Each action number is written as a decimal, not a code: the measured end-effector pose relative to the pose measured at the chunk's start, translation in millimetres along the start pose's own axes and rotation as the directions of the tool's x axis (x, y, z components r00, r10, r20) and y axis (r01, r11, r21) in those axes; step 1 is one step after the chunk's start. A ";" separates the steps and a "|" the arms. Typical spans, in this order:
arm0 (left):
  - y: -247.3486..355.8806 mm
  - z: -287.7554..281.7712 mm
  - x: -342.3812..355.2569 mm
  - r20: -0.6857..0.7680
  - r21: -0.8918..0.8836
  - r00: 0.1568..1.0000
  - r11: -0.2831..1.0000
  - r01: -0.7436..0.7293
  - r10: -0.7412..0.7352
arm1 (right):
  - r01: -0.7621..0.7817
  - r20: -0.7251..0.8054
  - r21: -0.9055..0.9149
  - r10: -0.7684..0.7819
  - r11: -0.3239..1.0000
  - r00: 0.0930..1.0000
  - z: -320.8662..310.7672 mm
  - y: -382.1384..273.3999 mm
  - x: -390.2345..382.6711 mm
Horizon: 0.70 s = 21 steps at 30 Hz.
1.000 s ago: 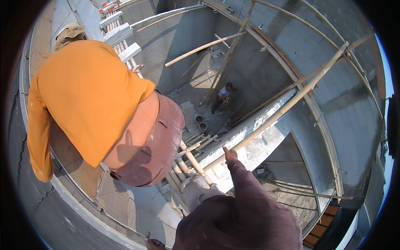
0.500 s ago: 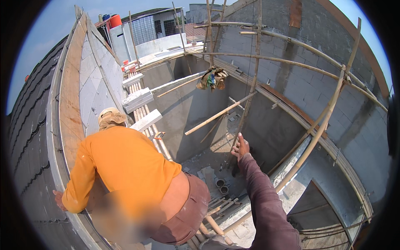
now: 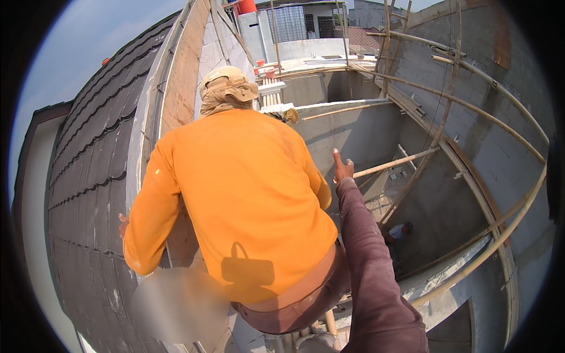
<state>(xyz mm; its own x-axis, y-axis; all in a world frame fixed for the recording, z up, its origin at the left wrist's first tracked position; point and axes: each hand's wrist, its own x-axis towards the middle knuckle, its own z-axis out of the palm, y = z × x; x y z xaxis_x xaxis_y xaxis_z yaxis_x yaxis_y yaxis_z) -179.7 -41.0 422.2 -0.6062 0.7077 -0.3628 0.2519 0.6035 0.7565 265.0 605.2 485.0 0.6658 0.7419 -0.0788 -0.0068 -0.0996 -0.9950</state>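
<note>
My right hand (image 3: 343, 167) reaches forward at the end of a maroon sleeve (image 3: 376, 265). Its fingers are apart, one pointing up, and nothing shows in them. It is just left of the near end of a bamboo pole (image 3: 394, 163); contact cannot be judged. To its left, a co-worker in an orange shirt (image 3: 247, 200) and tan cap (image 3: 223, 88) bends forward, back toward me. That person's left hand (image 3: 123, 225) is by the dark tiled roof (image 3: 97, 194). My left hand is out of view. A blurred patch hides part of the lower left.
Bamboo scaffolding (image 3: 465, 97) lines the grey block wall (image 3: 500, 147) at right. Below lies a deep, walled space where another person (image 3: 400, 230) shows. A plank-faced parapet (image 3: 182, 70) edges the roof. White blocks (image 3: 272, 88) rest on bamboo ahead.
The view has swung left, showing more roof. The co-worker appears larger and nearer the middle. My right hand now appears higher, beside the co-worker's back. The cloth bundle at the pole no longer shows there.
</note>
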 end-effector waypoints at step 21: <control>-71.4 21.7 -183.6 -0.156 -0.315 0.984 0.949 0.035 -0.088 | 0.833 0.357 -0.545 0.873 -0.093 0.332 -396.6 304.9 -258.8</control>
<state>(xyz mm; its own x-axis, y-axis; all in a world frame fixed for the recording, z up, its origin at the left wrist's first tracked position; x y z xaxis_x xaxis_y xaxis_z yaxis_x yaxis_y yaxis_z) -70.0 -206.1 423.0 -0.7359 0.5864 -0.3385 -0.0194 0.4815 0.8762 386.6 119.8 226.3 -0.0514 0.3959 -0.9169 0.9622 0.2656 0.0607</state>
